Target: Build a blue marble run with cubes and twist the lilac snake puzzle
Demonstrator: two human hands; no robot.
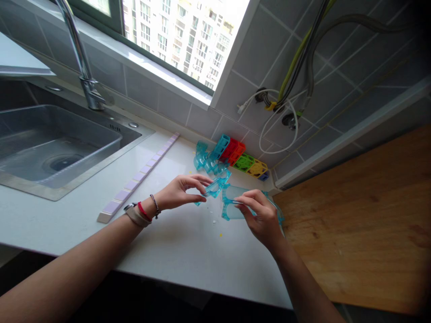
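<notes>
My left hand (180,192) pinches a small clear-blue plastic piece (215,187) over the white counter (175,242). My right hand (261,215) grips a larger clear-blue plastic piece (232,204) just to the right of it; the two pieces nearly touch. A pile of more clear-blue pieces (207,161) lies behind the hands. Against the tiled wall sits a row of coloured plastic blocks (240,159): blue, red, green and yellow.
A steel sink (50,148) with a tall faucet (85,76) fills the left. A strip of pale lilac tiles (138,179) lies on the counter. A wooden surface (363,215) is at the right. Cables and hoses (289,98) hang from the wall.
</notes>
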